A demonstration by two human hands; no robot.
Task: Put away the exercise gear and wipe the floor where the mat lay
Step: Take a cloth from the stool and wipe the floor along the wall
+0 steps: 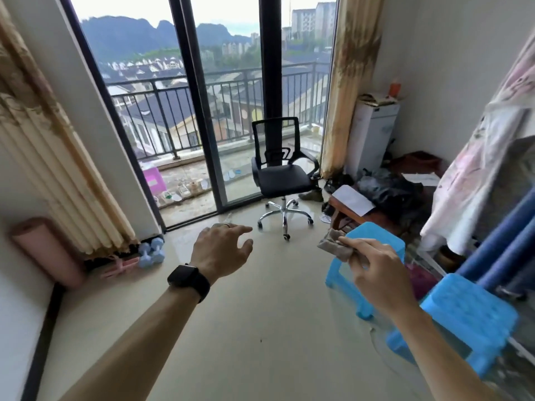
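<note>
Mat [43,250] — rolled up, pink — is seen leaned on end against the wall at far left. To its right, a pink piece of gear [120,266] and blue dumbbells [152,251] are set on the floor [260,328] at the curtain's foot. The left hand [223,250] is held out above the floor, its grip wide with nothing in it; a black watch [188,280] is worn on the wrist. A brownish cloth [335,246] is pinched in the grip of the right hand [376,270] — in front of a blue stool [376,231].
</note>
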